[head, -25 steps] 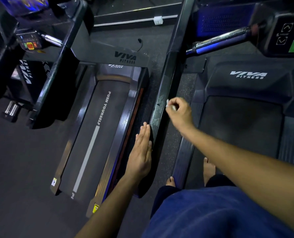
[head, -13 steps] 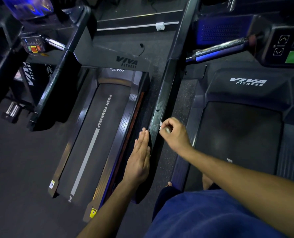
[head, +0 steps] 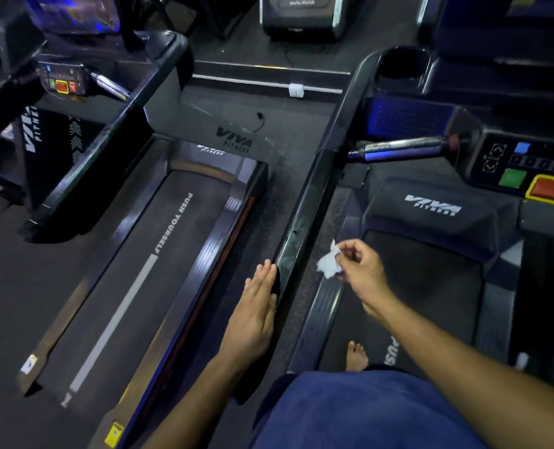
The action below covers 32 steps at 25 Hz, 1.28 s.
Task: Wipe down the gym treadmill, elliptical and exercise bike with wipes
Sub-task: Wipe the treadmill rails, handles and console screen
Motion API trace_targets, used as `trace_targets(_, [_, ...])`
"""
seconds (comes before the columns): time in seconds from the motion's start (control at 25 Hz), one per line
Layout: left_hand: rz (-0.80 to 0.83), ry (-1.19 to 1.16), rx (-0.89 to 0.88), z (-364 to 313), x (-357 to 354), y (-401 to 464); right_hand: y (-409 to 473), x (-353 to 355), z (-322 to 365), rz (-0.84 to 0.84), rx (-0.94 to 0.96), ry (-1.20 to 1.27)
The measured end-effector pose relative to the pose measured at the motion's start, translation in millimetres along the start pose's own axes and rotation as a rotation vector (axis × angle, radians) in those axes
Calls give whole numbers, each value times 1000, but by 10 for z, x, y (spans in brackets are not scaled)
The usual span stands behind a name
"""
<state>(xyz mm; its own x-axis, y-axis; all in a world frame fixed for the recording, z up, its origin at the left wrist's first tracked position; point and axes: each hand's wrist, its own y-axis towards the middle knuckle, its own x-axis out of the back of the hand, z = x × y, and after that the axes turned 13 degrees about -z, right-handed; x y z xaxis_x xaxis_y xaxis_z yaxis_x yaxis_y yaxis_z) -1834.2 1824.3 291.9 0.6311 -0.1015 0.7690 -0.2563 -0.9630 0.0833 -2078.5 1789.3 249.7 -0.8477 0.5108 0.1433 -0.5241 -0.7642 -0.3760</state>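
Head view: since half a second ago the right hand (head: 363,273) has lifted off the handrail (head: 304,222) and shifted right, so the crumpled white wipe (head: 329,265) pinched in its fingertips now shows, hanging beside the rail over the near treadmill's (head: 431,270) edge. Left hand (head: 256,315) stays flat, fingers straight, against the rail's lower end. Two treadmills, the other (head: 133,270) at left; one wipe; two hands.
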Motion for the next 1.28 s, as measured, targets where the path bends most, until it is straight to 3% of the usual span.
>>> trace_targets(0.16, [-189, -88, -36, -197, 35, 59, -295, 213, 409, 184, -169, 256])
trace_targets(0.28, [-276, -264, -9, -426, 26, 136, -509, 350, 652, 292, -161, 361])
trace_targets(0.56, [-38, -748, 213, -846, 39, 209, -822, 495, 740, 235, 146, 33])
trace_targets(0.76, [-61, -779, 311, -908, -83, 213, -738, 505, 799, 282, 241, -27])
trace_targets(1.04, [-44, -592, 338, -1214, -273, 481, -146, 930, 1105, 428, 332, -123])
trace_targets(1.28, [-92, -529, 416, -1510, -473, 617, 280, 1279, 1133, 531, 161, -84])
